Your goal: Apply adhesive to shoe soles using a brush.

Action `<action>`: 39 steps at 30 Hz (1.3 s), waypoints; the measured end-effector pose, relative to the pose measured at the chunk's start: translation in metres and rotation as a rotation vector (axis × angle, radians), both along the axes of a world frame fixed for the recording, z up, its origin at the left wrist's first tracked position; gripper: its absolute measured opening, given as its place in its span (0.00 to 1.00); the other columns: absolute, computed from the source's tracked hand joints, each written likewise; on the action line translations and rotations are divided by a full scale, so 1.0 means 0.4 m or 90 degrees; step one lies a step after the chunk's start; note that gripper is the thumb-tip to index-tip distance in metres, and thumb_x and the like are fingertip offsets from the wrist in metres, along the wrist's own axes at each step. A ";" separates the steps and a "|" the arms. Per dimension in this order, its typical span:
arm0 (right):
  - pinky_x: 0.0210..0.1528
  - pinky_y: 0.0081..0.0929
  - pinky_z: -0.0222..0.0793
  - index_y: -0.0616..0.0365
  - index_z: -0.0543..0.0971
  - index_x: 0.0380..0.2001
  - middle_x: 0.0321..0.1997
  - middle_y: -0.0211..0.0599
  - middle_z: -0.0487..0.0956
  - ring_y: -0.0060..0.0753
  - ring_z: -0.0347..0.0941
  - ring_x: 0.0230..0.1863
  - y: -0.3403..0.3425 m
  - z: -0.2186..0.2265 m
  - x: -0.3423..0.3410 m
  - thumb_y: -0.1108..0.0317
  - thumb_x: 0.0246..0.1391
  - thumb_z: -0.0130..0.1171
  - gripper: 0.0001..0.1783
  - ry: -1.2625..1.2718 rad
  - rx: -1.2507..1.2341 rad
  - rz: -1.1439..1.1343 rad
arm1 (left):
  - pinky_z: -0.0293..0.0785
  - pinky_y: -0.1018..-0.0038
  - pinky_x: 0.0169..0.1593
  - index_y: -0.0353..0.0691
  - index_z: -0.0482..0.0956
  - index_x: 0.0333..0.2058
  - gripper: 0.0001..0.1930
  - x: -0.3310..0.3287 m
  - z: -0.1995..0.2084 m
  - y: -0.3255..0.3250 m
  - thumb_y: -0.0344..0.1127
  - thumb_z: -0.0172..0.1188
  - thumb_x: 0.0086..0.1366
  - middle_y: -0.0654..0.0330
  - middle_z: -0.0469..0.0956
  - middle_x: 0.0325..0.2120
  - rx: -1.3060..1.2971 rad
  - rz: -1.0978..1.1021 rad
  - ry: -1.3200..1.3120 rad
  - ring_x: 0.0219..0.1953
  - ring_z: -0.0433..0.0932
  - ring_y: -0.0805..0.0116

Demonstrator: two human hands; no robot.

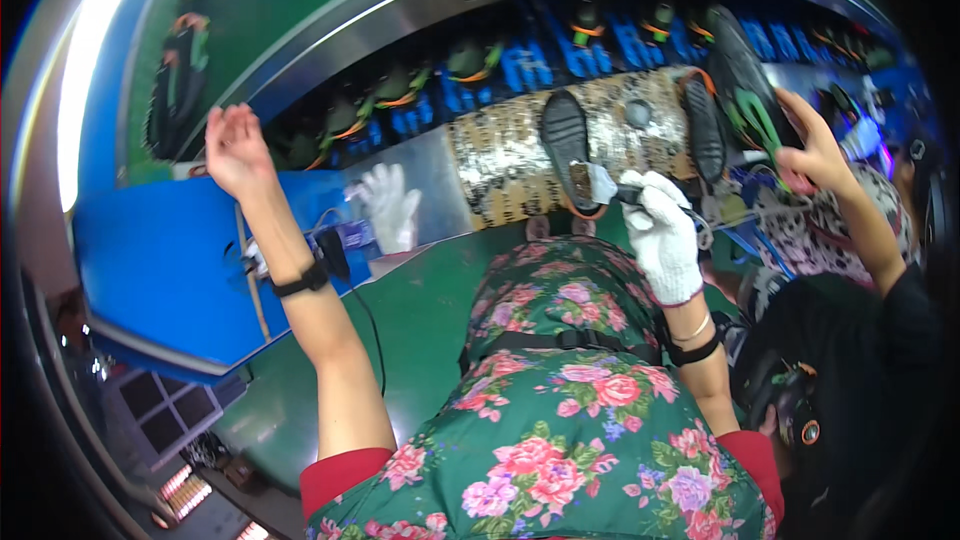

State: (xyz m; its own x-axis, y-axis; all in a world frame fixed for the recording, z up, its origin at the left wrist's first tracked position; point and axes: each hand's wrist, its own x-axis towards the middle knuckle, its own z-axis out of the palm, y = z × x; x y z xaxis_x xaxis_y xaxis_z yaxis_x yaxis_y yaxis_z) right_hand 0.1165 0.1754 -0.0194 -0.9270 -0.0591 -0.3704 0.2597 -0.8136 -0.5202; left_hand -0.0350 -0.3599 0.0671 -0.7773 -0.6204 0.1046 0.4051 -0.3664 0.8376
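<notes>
My left hand (238,152) is bare and raised at the left, beside the metal edge of the upper bench. Its fingers are loosely curled and hold nothing I can see. My right hand (662,230) wears a white knitted glove and is closed around a dark-handled tool (628,194); its exact kind is unclear. A pale flat piece (602,183) lies between the tool's end and the heel of a black shoe sole (566,136). That sole lies tread up on a worn, patchy work surface (500,155). Another dark sole (704,125) with an orange edge lies farther right.
A co-worker's hand (815,150) holds a black and green shoe (745,90) at the right. An empty white glove (390,205) lies left of the work surface, by a blue panel (150,260). Shoes on blue holders (525,65) line the back under a metal rail (430,0).
</notes>
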 end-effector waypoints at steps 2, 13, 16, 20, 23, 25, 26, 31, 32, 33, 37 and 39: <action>0.32 0.17 0.69 0.67 0.79 0.46 0.49 0.48 0.82 0.24 0.75 0.36 0.010 0.009 0.004 0.77 0.59 0.58 0.12 -0.021 -0.073 -0.049 | 0.80 0.66 0.46 0.35 0.77 0.42 0.10 0.062 -0.124 0.239 0.32 0.60 0.64 0.54 0.82 0.31 -0.064 -0.150 -0.104 0.36 0.82 0.60; 0.32 0.14 0.68 0.72 0.79 0.49 0.45 0.45 0.82 0.22 0.75 0.37 0.063 -0.011 0.014 0.77 0.61 0.56 0.14 -0.005 -0.057 -0.081 | 0.74 0.60 0.51 0.33 0.65 0.57 0.32 0.195 -0.679 0.953 0.40 0.70 0.62 0.43 0.79 0.45 -0.588 -0.345 -0.769 0.49 0.80 0.49; 0.31 0.13 0.68 0.72 0.80 0.48 0.42 0.42 0.83 0.20 0.74 0.32 0.041 0.011 0.012 0.76 0.60 0.58 0.14 -0.028 -0.039 -0.018 | 0.74 0.63 0.48 0.33 0.66 0.57 0.29 0.229 -0.773 0.879 0.36 0.70 0.61 0.49 0.80 0.40 -0.390 -0.305 -0.669 0.42 0.81 0.55; 0.30 0.13 0.68 0.70 0.81 0.48 0.42 0.41 0.84 0.18 0.73 0.30 0.045 0.048 -0.001 0.77 0.58 0.60 0.15 -0.013 0.015 -0.014 | 0.80 0.71 0.46 0.35 0.77 0.49 0.11 0.271 -0.635 0.829 0.31 0.52 0.71 0.59 0.82 0.42 -0.011 -0.485 -0.471 0.41 0.83 0.68; 0.32 0.15 0.72 0.67 0.83 0.48 0.46 0.41 0.86 0.18 0.75 0.32 0.031 0.093 -0.012 0.78 0.56 0.63 0.16 0.042 0.055 0.068 | 0.82 0.63 0.53 0.32 0.70 0.54 0.21 0.311 -0.406 0.819 0.25 0.49 0.61 0.51 0.80 0.44 0.178 -0.446 -0.309 0.44 0.84 0.59; 0.34 0.16 0.74 0.66 0.83 0.48 0.47 0.41 0.85 0.19 0.77 0.34 0.006 0.136 -0.022 0.78 0.56 0.63 0.16 0.064 0.080 0.093 | 0.82 0.58 0.54 0.30 0.68 0.57 0.27 0.346 -0.314 0.806 0.29 0.49 0.56 0.46 0.79 0.45 0.268 -0.439 -0.343 0.45 0.84 0.53; 0.36 0.17 0.75 0.66 0.83 0.49 0.48 0.41 0.85 0.20 0.79 0.37 -0.004 0.159 -0.025 0.78 0.56 0.63 0.16 0.083 0.110 0.108 | 0.81 0.56 0.55 0.29 0.67 0.57 0.29 0.361 -0.288 0.794 0.30 0.49 0.54 0.45 0.79 0.46 0.274 -0.456 -0.354 0.45 0.84 0.51; 0.45 0.22 0.78 0.65 0.85 0.46 0.47 0.40 0.86 0.24 0.82 0.43 -0.047 0.228 -0.045 0.79 0.54 0.67 0.15 0.193 0.250 0.154 | 0.80 0.54 0.57 0.25 0.65 0.59 0.35 0.390 -0.193 0.789 0.29 0.50 0.47 0.37 0.78 0.50 0.345 -0.542 -0.251 0.47 0.82 0.43; 0.45 0.22 0.78 0.65 0.85 0.46 0.47 0.40 0.86 0.24 0.82 0.43 -0.057 0.229 -0.052 0.79 0.54 0.67 0.15 0.194 0.250 0.155 | 0.80 0.53 0.57 0.25 0.66 0.59 0.36 0.393 -0.192 0.788 0.29 0.50 0.46 0.38 0.78 0.50 0.423 -0.539 -0.226 0.47 0.83 0.44; 0.46 0.22 0.78 0.65 0.85 0.46 0.46 0.40 0.86 0.25 0.82 0.43 -0.065 0.234 -0.060 0.79 0.54 0.67 0.15 0.248 0.330 0.145 | 0.79 0.53 0.58 0.25 0.66 0.59 0.37 0.395 -0.191 0.788 0.30 0.51 0.45 0.38 0.79 0.50 0.502 -0.534 -0.200 0.47 0.83 0.45; 0.46 0.26 0.79 0.63 0.87 0.42 0.44 0.41 0.87 0.30 0.83 0.42 -0.081 0.225 -0.095 0.76 0.49 0.70 0.15 0.429 0.530 0.072 | 0.75 0.56 0.61 0.37 0.69 0.63 0.34 0.391 -0.175 0.803 0.54 0.51 0.64 0.49 0.78 0.55 0.550 -0.498 -0.111 0.53 0.80 0.52; 0.45 0.28 0.79 0.62 0.87 0.42 0.43 0.42 0.87 0.33 0.84 0.42 -0.092 0.227 -0.105 0.75 0.47 0.71 0.15 0.513 0.581 0.038 | 0.71 0.59 0.64 0.48 0.67 0.66 0.47 0.380 -0.161 0.804 0.80 0.36 0.65 0.57 0.74 0.60 0.525 -0.484 -0.137 0.61 0.74 0.58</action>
